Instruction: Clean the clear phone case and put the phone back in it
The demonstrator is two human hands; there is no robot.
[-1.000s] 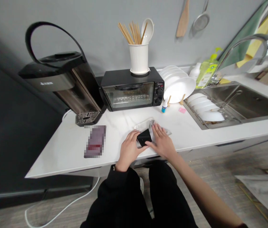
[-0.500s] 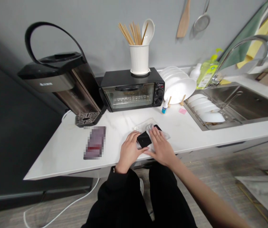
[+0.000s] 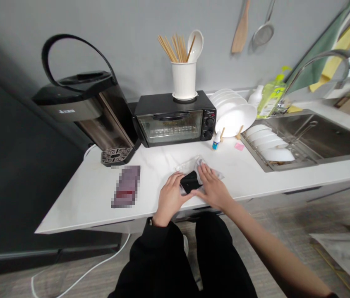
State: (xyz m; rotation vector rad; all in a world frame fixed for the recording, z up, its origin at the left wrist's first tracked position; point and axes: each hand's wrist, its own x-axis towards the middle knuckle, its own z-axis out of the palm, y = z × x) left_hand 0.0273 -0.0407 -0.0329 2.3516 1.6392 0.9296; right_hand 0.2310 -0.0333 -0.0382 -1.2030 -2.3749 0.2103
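Note:
A flat black object (image 3: 190, 182), perhaps a phone, lies on the white counter near its front edge. My left hand (image 3: 170, 196) grips its left side, with the thumb along the near edge. On its right part, my right hand (image 3: 214, 188) presses a crumpled pale grey cloth (image 3: 199, 167) under its fingers. A clear plastic sheet or bag (image 3: 184, 166) shows behind and beneath the black object. Both thumbs meet close to the near edge of the object.
A pixelated purple item (image 3: 127, 186) lies left of my hands. Behind stand a black dispenser (image 3: 85, 97), a toaster oven (image 3: 175, 120), racked white plates (image 3: 235, 120) and a small blue-white bottle (image 3: 216, 140). The sink (image 3: 324, 140) is at the right, holding bowls (image 3: 276, 155).
My right hand and the cloth have shifted slightly over the black object, covering more of its far right end. The whole view has shifted a little.

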